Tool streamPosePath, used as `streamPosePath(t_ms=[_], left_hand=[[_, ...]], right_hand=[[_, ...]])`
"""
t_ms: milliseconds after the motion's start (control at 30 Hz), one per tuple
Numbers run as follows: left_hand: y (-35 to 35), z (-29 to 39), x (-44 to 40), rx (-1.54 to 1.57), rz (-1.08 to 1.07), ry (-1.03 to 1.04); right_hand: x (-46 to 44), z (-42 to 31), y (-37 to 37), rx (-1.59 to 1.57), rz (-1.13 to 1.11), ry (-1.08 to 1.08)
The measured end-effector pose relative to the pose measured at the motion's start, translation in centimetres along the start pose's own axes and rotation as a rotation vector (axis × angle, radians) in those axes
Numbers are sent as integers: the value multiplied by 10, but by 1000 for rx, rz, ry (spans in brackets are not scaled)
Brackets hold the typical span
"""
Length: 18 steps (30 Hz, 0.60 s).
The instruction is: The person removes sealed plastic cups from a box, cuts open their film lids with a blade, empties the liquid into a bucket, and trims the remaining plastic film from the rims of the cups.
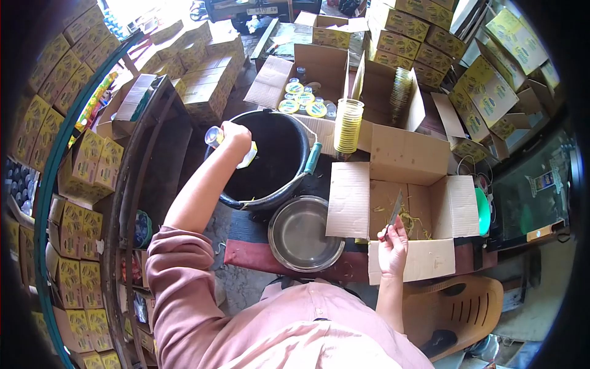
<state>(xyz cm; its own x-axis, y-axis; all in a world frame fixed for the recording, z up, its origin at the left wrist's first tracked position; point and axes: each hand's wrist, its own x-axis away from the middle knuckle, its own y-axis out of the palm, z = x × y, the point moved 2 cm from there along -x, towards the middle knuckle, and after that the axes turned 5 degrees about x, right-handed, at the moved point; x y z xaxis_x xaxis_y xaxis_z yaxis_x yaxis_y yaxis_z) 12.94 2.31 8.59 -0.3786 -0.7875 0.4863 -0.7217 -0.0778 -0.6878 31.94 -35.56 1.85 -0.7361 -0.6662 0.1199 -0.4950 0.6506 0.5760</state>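
My left hand [236, 136] is closed over the left side of a large black bucket [300, 138]. Out of its left side sticks the end of a clear plastic cup [214, 136]. A white and yellow piece [248, 155] shows below the fingers; whether it belongs to the same cup I cannot tell. My right hand [393, 249] grips a knife [395, 209], its blade pointing up and away over an open cardboard box [442, 206]. Strands of yellowish scrap [418, 227] lie inside that box. Near me, a round metal pan [306, 234] stands in front of the bucket.
A tall stack of yellow-printed cups [348, 126] stands right of the bucket's green handle grip [313, 158]. Behind, a carton [322, 64] holds several lidded cups [305, 98]. An orange plastic chair [461, 313] is at lower right. Stacked yellow cartons [77, 230] line the left.
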Motion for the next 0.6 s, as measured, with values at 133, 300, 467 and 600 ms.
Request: streamPosePath(t_ms=[133, 300, 467, 600], left_hand=[[-13, 1, 17, 6, 31, -20], [-19, 0, 24, 5, 26, -13], [-34, -9, 49, 38, 65, -31], [-41, -17, 62, 149, 128, -107]], right_hand=[[1, -7, -9, -26, -9, 15], [6, -6, -26, -94, 17, 41], [5, -3, -36, -89, 43, 59], [4, -6, -33, -48, 85, 44]])
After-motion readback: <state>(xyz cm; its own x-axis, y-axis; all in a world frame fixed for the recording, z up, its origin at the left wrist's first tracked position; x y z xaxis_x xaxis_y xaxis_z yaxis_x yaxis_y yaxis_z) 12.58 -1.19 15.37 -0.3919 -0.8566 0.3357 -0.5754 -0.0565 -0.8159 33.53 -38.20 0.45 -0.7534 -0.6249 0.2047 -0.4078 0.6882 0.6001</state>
